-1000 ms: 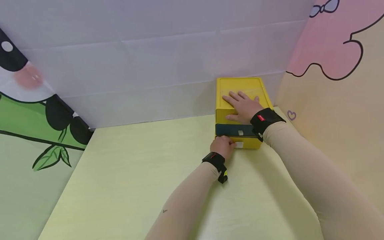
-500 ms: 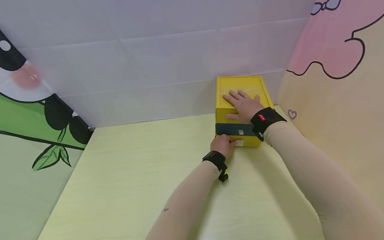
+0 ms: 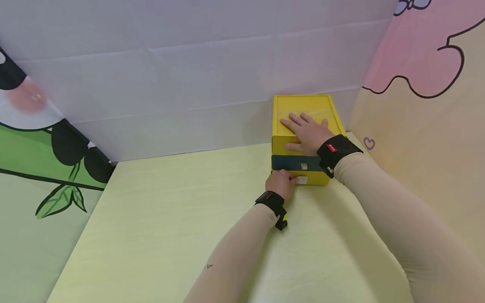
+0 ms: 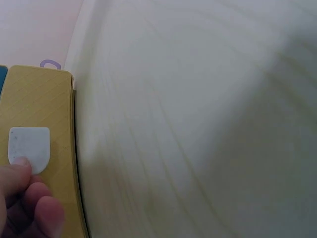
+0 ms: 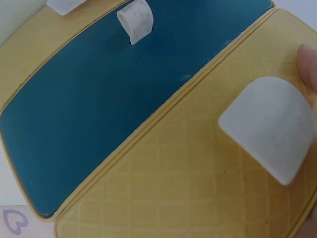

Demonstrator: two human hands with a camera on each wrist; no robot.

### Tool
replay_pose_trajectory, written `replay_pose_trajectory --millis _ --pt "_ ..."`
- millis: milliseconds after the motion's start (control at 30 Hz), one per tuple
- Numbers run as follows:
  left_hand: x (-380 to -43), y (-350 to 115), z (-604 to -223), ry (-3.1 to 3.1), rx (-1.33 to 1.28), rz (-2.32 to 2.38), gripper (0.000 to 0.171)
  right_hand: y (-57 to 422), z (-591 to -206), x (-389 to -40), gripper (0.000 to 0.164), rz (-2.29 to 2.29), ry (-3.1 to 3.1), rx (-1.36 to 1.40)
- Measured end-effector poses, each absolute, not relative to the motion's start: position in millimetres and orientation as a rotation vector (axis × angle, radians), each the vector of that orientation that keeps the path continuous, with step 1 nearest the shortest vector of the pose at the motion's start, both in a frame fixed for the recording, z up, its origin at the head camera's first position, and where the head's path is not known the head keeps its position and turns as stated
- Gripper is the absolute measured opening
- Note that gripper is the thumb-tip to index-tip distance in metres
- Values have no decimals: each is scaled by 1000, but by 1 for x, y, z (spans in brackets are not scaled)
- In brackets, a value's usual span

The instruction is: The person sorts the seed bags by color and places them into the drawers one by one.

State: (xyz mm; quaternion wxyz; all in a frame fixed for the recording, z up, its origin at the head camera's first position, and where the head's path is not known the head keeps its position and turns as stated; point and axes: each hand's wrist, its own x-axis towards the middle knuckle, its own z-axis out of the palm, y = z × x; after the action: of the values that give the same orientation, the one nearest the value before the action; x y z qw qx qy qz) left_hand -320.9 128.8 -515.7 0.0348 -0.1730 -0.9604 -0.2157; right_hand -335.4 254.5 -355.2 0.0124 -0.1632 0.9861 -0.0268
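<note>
Yellow three-drawer box [image 3: 303, 110] at back right corner of pale yellow table [image 3: 170, 219], against white back wall [image 3: 170, 84] and close to pink-and-cream side wall [image 3: 424, 105]. Right hand [image 3: 307, 134] flat on box top, fingers straight and spread, thumb over front edge, gripping nothing, just pressing down. Left hand [image 3: 281, 183] at bottom yellow drawer [image 3: 316, 180], fingers curled, fingertips [image 4: 20, 166] touching white tab handle [image 4: 29, 148] of that drawer; actual pinch on tab not clear from either view. Bottom drawer front flush or nearly flush with box, hard to say. Middle drawer dark teal [image 5: 109, 109] with own white tab [image 5: 135, 20], shut. Top yellow drawer [image 5: 198, 183] with larger white tab [image 5: 270, 128]. Black wrist bands on both arms, beige sleeves. Panda-and-leaf print panel [image 3: 45, 168] on left side.
</note>
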Motion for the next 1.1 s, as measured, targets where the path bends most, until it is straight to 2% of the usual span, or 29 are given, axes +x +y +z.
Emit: replay_pose_trajectory --millis 200,433,600,700,900,1100 --pt "-322 129 -522 -2928 -528 -663 20 252 -354 -334 80 -79 3064 -516" --pt "-317 123 -534 -2908 -528 -725 25 247 -359 -335 80 -86 3055 -550" --pt "-310 116 -535 -2954 -597 -753 16 251 -360 -335 81 -78 3072 -576" --pt "-308 108 -536 -2990 -615 -711 23 255 -361 -335 82 -74 3087 -595" --pt "-304 83 -525 -2995 -645 -706 27 261 -365 -335 79 -121 3135 -654" --pt "-292 50 -492 -2989 -668 -662 28 270 -369 -331 76 -249 3197 -754"
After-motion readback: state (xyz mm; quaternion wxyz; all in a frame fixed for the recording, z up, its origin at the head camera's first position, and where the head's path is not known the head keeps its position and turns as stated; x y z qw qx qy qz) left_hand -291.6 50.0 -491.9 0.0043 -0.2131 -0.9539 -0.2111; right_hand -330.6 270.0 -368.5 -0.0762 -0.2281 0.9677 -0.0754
